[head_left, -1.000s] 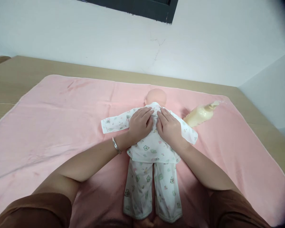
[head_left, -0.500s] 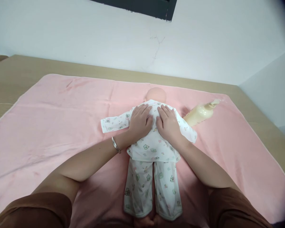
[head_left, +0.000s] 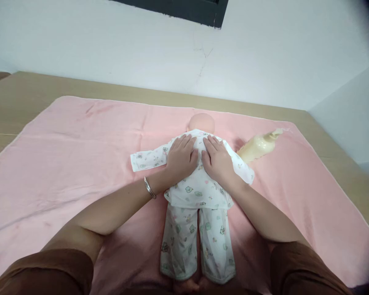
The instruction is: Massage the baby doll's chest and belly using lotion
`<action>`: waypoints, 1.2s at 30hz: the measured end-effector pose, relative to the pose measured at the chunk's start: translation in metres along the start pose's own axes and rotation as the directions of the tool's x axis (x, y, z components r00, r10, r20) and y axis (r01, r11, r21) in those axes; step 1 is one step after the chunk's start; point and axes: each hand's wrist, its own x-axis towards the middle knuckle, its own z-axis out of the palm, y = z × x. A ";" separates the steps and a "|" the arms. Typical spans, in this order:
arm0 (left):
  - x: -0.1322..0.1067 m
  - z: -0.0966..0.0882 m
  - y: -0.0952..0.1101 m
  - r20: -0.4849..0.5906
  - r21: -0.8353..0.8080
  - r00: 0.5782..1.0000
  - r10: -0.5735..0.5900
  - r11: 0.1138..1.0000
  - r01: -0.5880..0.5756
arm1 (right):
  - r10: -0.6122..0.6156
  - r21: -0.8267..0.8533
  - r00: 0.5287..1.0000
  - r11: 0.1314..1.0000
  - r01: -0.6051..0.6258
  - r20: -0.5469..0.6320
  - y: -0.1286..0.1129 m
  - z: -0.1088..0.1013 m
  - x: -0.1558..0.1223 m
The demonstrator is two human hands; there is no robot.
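A baby doll (head_left: 199,190) in white printed pyjamas lies face down, its bald head away from me and its feet at the near edge of the view. My left hand (head_left: 182,157) rests flat on the left side of its upper back, fingers stretched toward the shoulder. On the right side of the back lies my right hand (head_left: 217,159), also flat with fingers extended. The two thumbs point toward each other across a narrow gap. A silver bangle (head_left: 149,187) circles my left wrist. The doll's sleeves spread out to both sides.
Beneath the doll is a pink blanket (head_left: 80,164) spread over a wooden table (head_left: 117,88). A cream pump bottle (head_left: 260,146) lies on its side by the doll's right-hand sleeve. Behind the table rises a white wall (head_left: 141,53) with a dark frame (head_left: 184,11) at the top.
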 end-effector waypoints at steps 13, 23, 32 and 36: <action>-0.008 0.001 0.004 -0.128 0.059 0.986 0.103 0.994 -0.096 | -0.033 -0.014 0.971 0.999 0.031 -0.238 -0.001 0.009 -0.010; 0.003 0.001 -0.004 0.061 -0.039 0.998 0.011 0.999 -0.008 | -0.048 0.024 0.999 0.999 0.047 0.017 0.006 0.001 0.004; -0.001 0.002 -0.006 -0.123 0.039 0.978 0.166 0.986 -0.163 | -0.128 -0.049 0.944 0.992 0.119 -0.305 0.006 0.012 -0.008; -0.004 0.003 -0.006 -0.198 0.132 0.961 0.191 0.977 -0.167 | -0.111 -0.045 0.922 0.994 0.101 -0.372 0.004 0.012 -0.010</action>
